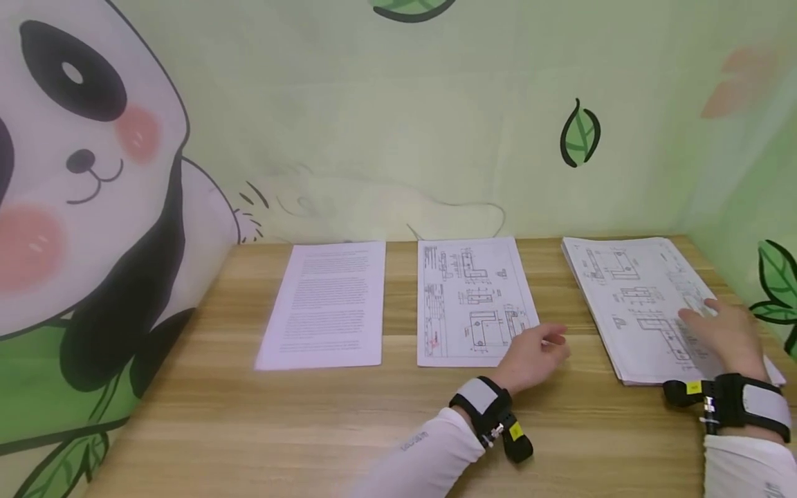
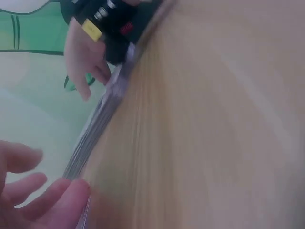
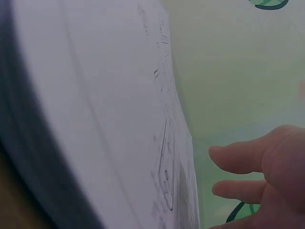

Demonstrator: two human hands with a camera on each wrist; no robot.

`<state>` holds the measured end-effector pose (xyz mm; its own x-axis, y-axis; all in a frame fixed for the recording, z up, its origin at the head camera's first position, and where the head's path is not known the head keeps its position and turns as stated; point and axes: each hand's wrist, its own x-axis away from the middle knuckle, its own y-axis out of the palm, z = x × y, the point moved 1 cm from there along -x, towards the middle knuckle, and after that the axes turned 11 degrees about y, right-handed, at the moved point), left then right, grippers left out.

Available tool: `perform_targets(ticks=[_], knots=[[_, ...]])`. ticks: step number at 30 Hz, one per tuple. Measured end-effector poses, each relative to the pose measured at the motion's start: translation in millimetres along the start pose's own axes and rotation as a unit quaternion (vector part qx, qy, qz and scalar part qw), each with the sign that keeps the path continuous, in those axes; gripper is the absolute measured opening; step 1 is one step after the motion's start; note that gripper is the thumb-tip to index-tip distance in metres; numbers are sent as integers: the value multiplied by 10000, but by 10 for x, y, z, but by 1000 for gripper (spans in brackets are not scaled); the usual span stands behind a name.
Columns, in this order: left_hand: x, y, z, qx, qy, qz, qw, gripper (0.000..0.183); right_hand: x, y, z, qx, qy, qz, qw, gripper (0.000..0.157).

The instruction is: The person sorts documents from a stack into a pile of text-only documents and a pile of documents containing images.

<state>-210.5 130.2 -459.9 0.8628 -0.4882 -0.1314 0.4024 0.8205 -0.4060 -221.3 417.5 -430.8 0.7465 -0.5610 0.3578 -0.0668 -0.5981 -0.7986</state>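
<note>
Right hand [image 1: 728, 335] (thumb and fingers apart, empty) lies over the stack [image 1: 623, 304]; left hand [image 1: 532, 356], fingers loosely bent and empty, is near the middle sheet [image 1: 457, 301].

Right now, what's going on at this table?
A person's right hand is over the right side of a stack of drawings. The left hand is at the near right corner of the middle drawing, fingers toward the stack. Neither hand grips a sheet; contact with the paper is unclear. A text page lies apart at the left.
</note>
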Motion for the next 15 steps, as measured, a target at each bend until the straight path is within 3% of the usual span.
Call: perform_targets(ticks=[4, 8, 15], knots=[[-40, 131, 34, 647, -263, -351, 9969, 43, -33, 11, 40, 112, 233, 128, 9996, 74], [-73, 236, 51, 1427, -512, -626, 9865, 48, -43, 44, 28, 309, 209, 215, 9991, 72], [-143, 328, 64, 2060, -969, -475, 9726, 50, -2, 66, -8, 188, 63, 494, 9986, 68]])
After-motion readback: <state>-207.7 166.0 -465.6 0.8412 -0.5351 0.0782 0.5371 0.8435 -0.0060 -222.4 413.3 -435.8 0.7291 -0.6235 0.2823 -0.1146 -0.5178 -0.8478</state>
